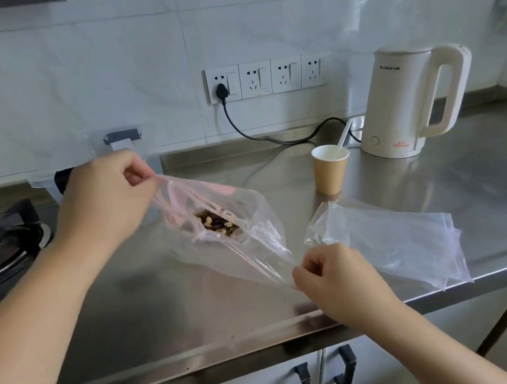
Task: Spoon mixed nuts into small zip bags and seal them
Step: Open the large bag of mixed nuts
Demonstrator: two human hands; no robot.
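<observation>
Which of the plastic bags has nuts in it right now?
The zip bag stretched between the left hand and right hand; the bags lying flat to its right look empty.

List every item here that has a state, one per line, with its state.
Zip bag: holds nuts, mouth unsealed, stretched between both hands.
Left hand: pinching the bag's far end.
Right hand: pinching the near end.
Spare bags: empty, lying flat.
Paper cup: upright, spoon inside.
Kettle: upright, lid shut.
Plug: in socket.
</observation>
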